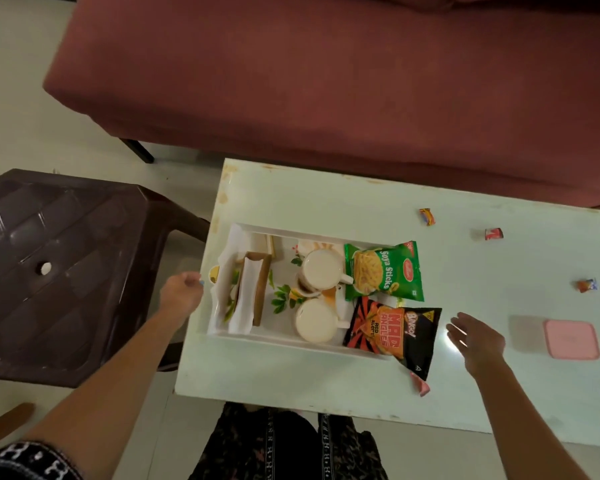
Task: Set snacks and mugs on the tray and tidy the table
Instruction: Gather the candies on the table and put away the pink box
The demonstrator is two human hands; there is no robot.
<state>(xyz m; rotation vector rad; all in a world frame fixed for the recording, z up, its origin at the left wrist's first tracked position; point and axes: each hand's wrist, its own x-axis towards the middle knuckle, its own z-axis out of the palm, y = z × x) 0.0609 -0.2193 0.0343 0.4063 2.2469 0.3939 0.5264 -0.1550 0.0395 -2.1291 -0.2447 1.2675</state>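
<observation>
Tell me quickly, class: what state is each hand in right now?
Left hand: fingers curled at the tray's left end; whether it grips anything cannot be told.
Right hand: open, fingers spread, holding nothing.

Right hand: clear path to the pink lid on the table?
Probably yes. The right hand hovers open just beside the pink lid, with only bare table between them.

Bare forearms, a black sleeve (32,460) with white patterned trim at 7 o'clock, and dark patterned trousers (284,445) (white-dotted stripes) at 6 o'clock.
</observation>
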